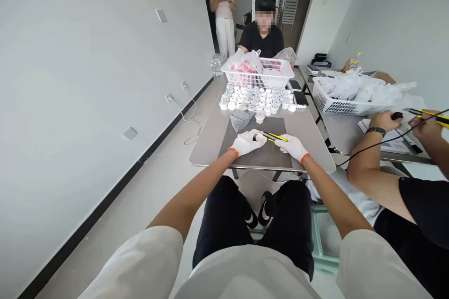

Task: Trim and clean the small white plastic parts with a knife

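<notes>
A pale wall (105, 56) runs along the left, and before me is a grey table (210, 142) with a dark mat (270, 158) at its near edge. Over the mat, my gloved left hand (245, 144) is closed around one small white piece (260, 137), while my gloved right hand (293, 147) grasps a yellow-and-black tool (278, 137), its far end at or very near the piece. So one piece is being worked on, I judge; its finer state is too small to tell. Many more white caps (232, 105) stand crowded beyond the mat, one (259, 118) nearer me, right of a grey cloth (241, 120). I cannot tell which of them are done and which are left. Behind them sits a white basket (273, 79) with a bag of red bits (245, 63), also of unclear state.
</notes>
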{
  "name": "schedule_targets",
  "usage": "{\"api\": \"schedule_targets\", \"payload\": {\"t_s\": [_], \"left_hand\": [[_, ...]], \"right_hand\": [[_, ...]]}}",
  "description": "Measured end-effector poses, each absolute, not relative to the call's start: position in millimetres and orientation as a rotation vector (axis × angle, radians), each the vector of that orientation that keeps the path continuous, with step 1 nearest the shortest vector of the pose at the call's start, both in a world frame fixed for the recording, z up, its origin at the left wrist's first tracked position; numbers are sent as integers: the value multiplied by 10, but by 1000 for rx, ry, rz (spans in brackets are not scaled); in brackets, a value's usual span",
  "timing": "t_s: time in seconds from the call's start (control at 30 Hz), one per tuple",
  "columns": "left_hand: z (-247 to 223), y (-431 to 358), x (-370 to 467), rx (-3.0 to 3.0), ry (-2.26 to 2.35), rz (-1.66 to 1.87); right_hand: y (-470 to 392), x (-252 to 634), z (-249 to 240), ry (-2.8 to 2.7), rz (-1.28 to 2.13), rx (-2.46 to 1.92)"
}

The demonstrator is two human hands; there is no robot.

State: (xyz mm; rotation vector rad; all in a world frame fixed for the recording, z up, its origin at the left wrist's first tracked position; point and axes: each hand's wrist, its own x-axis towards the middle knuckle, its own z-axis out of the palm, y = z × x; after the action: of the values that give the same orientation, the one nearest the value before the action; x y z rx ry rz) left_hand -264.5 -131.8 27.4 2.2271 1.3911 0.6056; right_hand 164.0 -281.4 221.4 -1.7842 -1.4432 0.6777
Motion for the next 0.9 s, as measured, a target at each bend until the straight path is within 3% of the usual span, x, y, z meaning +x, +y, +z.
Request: {"api": "schedule_targets", "payload": {"t_s": [0.3, 0.5, 0.9], "left_hand": [[220, -1215, -2638, 2240, 1361, 697], [269, -1219, -2681, 2135, 1367, 788], [242, -1075, -2682, 2294, 1271, 752]], "right_hand": [[-2355, 322, 1114, -1502, 725, -1815], [-2132, -439, 747, -1597, 641, -1881], [-1783, -300, 248, -1622, 407, -1904]]}}
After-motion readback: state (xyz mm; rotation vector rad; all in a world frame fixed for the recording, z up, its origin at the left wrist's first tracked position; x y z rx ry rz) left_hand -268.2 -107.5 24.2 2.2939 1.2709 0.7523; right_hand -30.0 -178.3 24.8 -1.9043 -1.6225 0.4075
